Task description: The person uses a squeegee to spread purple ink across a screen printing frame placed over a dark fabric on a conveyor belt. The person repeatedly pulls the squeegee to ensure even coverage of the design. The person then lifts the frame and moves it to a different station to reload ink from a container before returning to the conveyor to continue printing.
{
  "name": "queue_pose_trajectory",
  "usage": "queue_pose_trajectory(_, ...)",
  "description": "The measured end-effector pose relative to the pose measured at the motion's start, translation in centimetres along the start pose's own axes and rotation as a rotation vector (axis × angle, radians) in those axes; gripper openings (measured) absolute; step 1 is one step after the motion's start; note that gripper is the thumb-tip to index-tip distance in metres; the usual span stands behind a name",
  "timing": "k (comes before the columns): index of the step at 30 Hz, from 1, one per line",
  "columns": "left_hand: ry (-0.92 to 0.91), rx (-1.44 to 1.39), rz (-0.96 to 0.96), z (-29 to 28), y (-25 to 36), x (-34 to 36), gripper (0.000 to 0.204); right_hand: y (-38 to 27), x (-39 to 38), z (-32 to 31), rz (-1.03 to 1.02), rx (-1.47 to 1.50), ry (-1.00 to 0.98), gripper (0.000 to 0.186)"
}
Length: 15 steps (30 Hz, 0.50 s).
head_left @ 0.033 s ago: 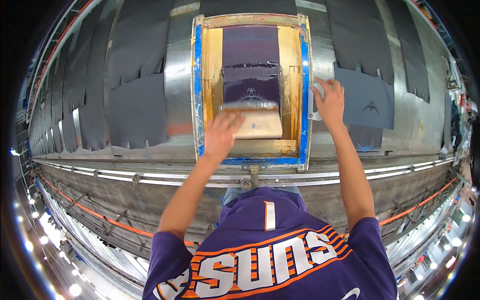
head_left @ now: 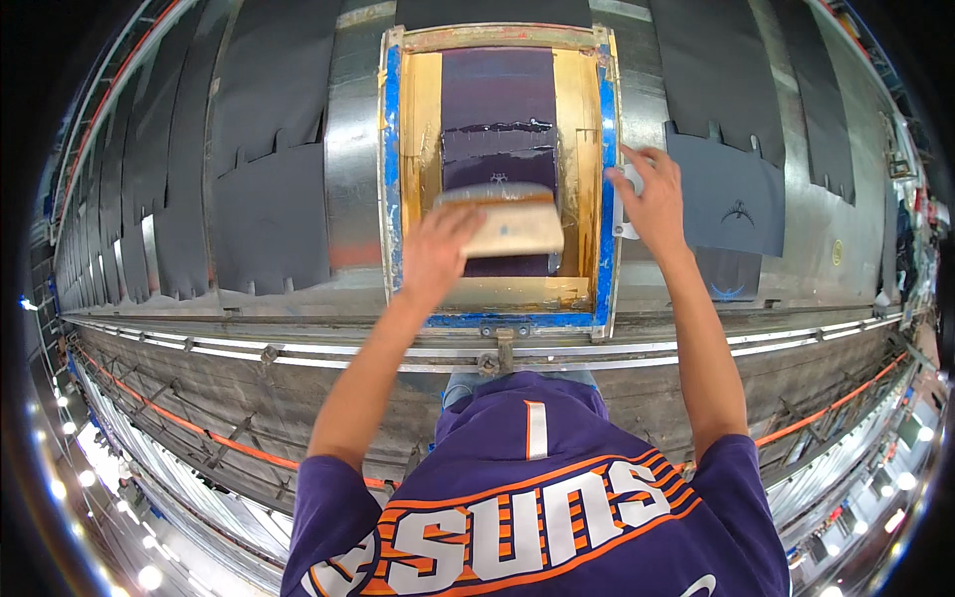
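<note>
My left hand (head_left: 443,244) is closed around a pale, wide-handled squeegee (head_left: 515,229), slightly blurred by motion. The squeegee lies across the dark purple mesh of a screen-printing frame (head_left: 393,159), which has blue-taped sides. Glossy ink (head_left: 497,126) streaks the mesh beyond the squeegee. A small light figure of the stencil (head_left: 498,178) shows just past its blade, and the squeegee covers the part below. My right hand (head_left: 657,194) is at the frame's right side, curled about a white handle (head_left: 625,214), with its thumb by the blue-taped edge.
Grey cut fabric panels (head_left: 269,214) lie along the metal table (head_left: 353,179) to the left. At right, a grey panel (head_left: 721,179) bears a dark printed emblem, and a darker piece (head_left: 731,271) lies below it. A metal rail (head_left: 298,348) runs along the near edge.
My left hand has pushed the squeegee slightly away from me, covering more of the stencil's figure and baring mesh on the near side. My right hand has shifted slightly toward the frame.
</note>
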<state>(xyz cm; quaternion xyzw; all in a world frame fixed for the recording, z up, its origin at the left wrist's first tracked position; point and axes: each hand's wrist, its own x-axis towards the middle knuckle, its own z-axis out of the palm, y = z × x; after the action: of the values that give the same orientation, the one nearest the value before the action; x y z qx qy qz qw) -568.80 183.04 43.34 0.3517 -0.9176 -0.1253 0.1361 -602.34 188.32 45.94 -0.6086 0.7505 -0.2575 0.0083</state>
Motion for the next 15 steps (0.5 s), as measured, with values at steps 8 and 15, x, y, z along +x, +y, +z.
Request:
queue_pose_trajectory(8, 0.065, -0.141, -0.029, -0.7, -3.6, 9.6, 0.043, -6.0, 3.7, 2.9, -0.162, -0.118, -0.437, 0.057)
queue_pose_trajectory(15, -0.036, -0.069, -0.096, 0.6, 1.6, -1.5, 0.052, -8.2, -9.2, 1.1, -0.129, 0.087, -0.379, 0.055)
